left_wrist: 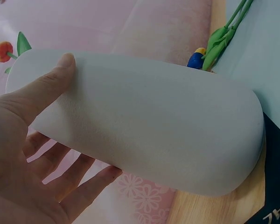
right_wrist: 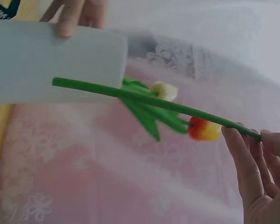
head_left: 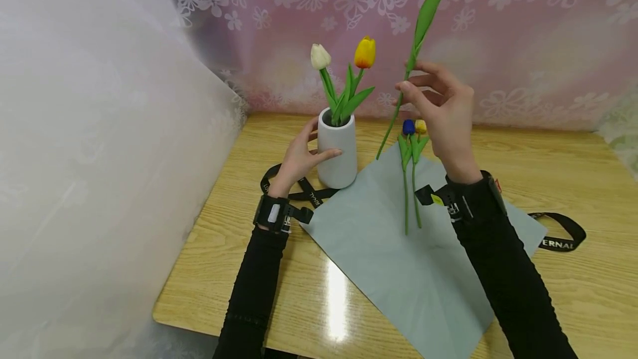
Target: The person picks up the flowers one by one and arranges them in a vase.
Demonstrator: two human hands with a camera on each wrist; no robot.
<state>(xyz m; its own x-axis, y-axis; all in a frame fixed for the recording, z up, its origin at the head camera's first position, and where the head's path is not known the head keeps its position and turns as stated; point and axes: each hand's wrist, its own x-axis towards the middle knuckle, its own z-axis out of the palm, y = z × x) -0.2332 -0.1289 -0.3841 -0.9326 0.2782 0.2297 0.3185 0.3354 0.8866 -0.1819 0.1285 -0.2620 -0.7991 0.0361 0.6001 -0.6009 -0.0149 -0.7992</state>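
My left hand [head_left: 304, 157] grips the white vase [head_left: 336, 157], thumb across its front and fingers around the far side. A white tulip [head_left: 320, 57] and a yellow-orange tulip [head_left: 365, 52] stand in the vase, their green leaves spreading over its rim. Right of the vase, my right hand [head_left: 441, 107] pinches the green stem of a blue tulip [head_left: 427, 15] between thumb and fingers. Its bloom is mostly cut off by the top of the head view. The bare lower stem [right_wrist: 144, 99] slants down toward the vase, its end free in the air.
A blue tulip [head_left: 408, 127] and a yellow tulip [head_left: 421, 127] lie on grey-blue wrapping paper [head_left: 369, 254] spread over the wooden table [head_left: 229, 248]. Black lettered ribbon [head_left: 563, 237] shows at the paper's right and beside the vase. A pink floral curtain [head_left: 299, 21] hangs behind.
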